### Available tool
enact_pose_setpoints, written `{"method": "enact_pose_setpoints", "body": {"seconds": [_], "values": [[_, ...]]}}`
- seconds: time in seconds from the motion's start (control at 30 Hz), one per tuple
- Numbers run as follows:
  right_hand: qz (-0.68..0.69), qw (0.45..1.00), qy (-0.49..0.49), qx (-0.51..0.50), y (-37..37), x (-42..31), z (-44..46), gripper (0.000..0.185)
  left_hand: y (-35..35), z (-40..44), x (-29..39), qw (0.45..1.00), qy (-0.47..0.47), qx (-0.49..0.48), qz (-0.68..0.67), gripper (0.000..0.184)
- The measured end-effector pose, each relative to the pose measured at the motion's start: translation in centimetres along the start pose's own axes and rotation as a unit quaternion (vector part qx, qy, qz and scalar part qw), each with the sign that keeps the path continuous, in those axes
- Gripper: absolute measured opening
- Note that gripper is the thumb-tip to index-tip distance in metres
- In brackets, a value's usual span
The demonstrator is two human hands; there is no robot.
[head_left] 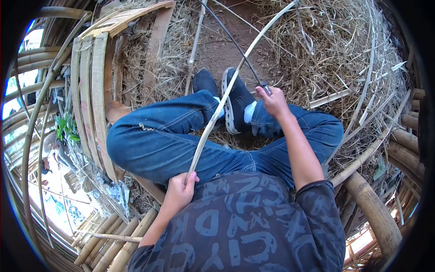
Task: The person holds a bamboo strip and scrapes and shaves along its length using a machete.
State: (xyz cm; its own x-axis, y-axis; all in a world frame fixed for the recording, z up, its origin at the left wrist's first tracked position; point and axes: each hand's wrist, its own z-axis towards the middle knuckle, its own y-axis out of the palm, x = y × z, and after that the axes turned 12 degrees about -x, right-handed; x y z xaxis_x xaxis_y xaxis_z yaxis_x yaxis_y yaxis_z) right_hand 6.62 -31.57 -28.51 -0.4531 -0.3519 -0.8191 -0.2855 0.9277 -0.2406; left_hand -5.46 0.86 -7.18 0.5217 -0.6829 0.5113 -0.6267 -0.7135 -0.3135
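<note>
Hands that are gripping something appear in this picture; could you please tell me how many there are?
2: the left hand grips the pale strip near its lower end; the right hand holds the dark rod. Others may be hidden.

Pale strip (228, 90) (bowed), slanting; slim dark tool (232, 41) crossing.

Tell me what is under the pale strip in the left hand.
Under the pale strip: the jeans, a dark shoe and soil. The patches it directly covers, and its part inside the left hand, are hidden.
</note>
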Motion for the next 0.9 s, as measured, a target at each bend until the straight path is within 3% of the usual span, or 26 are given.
{"method": "enact_pose_setpoints", "body": {"seconds": [0.13, 0.23, 0.37, 0.43, 0.57, 0.63, 0.73, 0.83, 0.9], "values": [[0.159, 0.986, 0.017, -0.051, 2.9, -3.2, -2.3, 0.05, 0.4, 0.2, 0.3, 1.0, 0.009, 0.01, 0.019, 0.029], [0.006, 0.991, -0.087, -0.103, 4.7, -5.2, -3.1, 0.047, 0.5, 0.2, 0.6, 1.0, -0.007, 0.011, 0.027, 0.029], [-0.119, 0.971, -0.098, -0.182, 3.3, -4.3, -0.4, 0.054, 0.4, 0.5, 0.0, 1.0, -0.019, 0.006, 0.01, 0.031], [-0.149, 0.973, -0.115, -0.134, 2.9, -2.0, 1.3, 0.054, 0.4, 0.6, -0.2, 0.999, -0.044, 0.007, -0.02, 0.033], [-0.053, 0.993, 0.017, -0.105, 0.9, 1.5, 4.4, 0.056, -0.1, 0.9, 1.0, 0.986, -0.114, -0.02, -0.122, 0.041], [-0.059, 0.993, 0.027, -0.097, 1.4, 2.4, 4.7, 0.057, 0.1, 0.8, 1.2, 0.983, -0.122, -0.017, -0.133, 0.041], [-0.054, 0.996, 0.025, -0.067, 2.2, -1.5, 3.0, 0.058, 0.3, 0.9, 1.0, 0.986, -0.114, -0.008, -0.121, 0.04], [0.068, 0.993, 0.024, -0.092, 3.0, -5.2, 0.6, 0.055, 0.6, 0.7, 0.1, 0.992, -0.093, 0.001, -0.088, 0.037], [0.026, 0.994, -0.016, -0.104, 3.3, -6.2, -0.4, 0.055, 0.7, 0.7, -0.3, 0.994, -0.083, 0.005, -0.075, 0.037]]}}
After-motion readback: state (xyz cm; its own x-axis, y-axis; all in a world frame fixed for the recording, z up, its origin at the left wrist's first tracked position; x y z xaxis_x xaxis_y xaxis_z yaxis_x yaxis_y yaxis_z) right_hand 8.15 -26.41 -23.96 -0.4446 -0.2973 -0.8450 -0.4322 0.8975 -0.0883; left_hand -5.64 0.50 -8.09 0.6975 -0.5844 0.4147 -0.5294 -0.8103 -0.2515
